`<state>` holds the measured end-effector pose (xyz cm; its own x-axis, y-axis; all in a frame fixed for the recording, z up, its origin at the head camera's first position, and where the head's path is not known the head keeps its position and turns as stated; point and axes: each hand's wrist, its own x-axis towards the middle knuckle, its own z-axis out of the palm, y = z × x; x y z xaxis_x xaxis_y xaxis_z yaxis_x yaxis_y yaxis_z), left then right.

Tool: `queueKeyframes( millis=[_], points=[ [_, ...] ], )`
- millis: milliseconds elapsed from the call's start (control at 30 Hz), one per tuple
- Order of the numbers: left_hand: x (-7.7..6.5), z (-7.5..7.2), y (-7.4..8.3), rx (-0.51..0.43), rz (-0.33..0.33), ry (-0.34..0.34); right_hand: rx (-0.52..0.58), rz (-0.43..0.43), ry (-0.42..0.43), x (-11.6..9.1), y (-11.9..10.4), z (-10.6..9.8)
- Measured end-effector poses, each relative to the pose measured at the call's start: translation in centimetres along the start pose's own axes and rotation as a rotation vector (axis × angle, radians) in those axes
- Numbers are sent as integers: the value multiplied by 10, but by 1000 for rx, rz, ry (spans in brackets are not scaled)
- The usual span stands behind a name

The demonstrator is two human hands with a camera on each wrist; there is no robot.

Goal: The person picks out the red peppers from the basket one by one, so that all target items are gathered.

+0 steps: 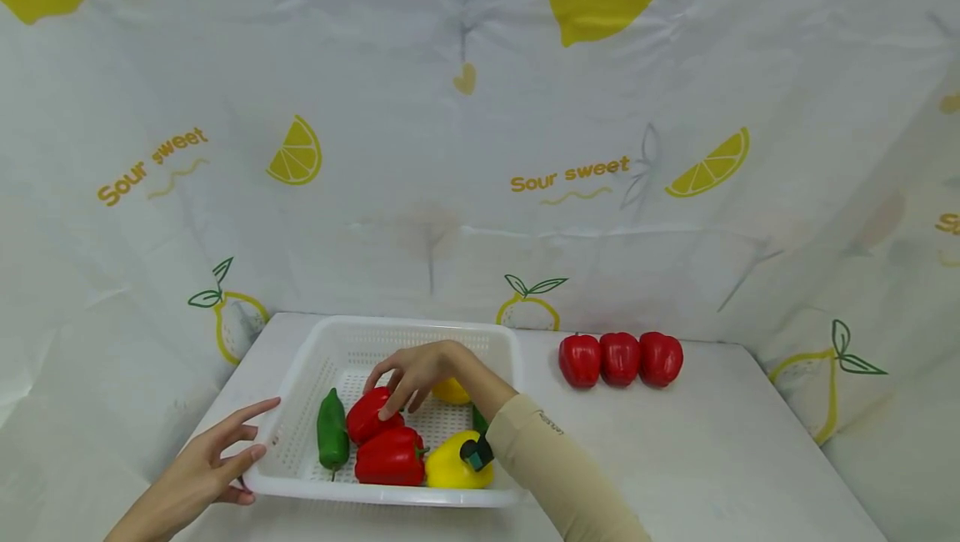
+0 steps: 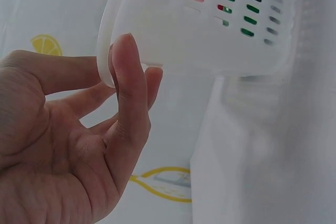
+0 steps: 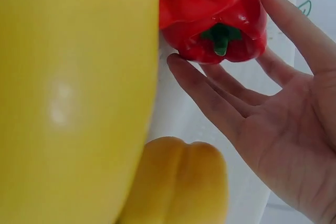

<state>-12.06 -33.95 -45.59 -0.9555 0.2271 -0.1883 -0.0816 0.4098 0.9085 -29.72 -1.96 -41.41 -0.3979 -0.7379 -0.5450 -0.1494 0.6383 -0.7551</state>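
Observation:
A white plastic basket point(image 1: 390, 494) with slotted walls stands on the table. My left hand point(image 1: 198, 463) pinches its left rim between thumb and fingers; the left wrist view shows this hand point(image 2: 89, 124) at the rim's corner. Inside the basket my right hand point(image 1: 420, 371) reaches over a red bell pepper point(image 1: 365, 417), its spread fingertips at the pepper's sides. The right wrist view shows its palm point(image 3: 289, 129) apart from that pepper point(image 3: 247, 30). Nearer me lies another red bell pepper point(image 1: 390, 457), with a long green pepper point(image 1: 332, 429) to the left.
A yellow bell pepper point(image 1: 450, 465) fills the basket's near right corner, and a yellow-orange one point(image 1: 451, 392) lies behind it, partly covered by the right arm. Three red bell peppers point(image 1: 620, 360) stand in a row on the table point(image 1: 675, 450), right of the basket. Lemon-print sheeting point(image 1: 420, 192) hangs behind.

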Motion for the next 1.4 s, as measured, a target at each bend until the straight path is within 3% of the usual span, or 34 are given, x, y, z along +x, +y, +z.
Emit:
queueKeyframes(
  millis=[200, 567, 867, 1400],
  points=[
    [-1, 0, -1, -5, 33, -14, -32, -5, 27, -1, -7, 6],
    [0, -1, -1, 5, 4, -10, -59, -76, 78, -5, -6, 5],
    [1, -1, 0, 6, -16, -9, -46, -203, 146, -15, -6, -10],
    [0, 0, 0, 6, 6, -4, -25, -387, 284, -65, 1, -42]
  ],
)
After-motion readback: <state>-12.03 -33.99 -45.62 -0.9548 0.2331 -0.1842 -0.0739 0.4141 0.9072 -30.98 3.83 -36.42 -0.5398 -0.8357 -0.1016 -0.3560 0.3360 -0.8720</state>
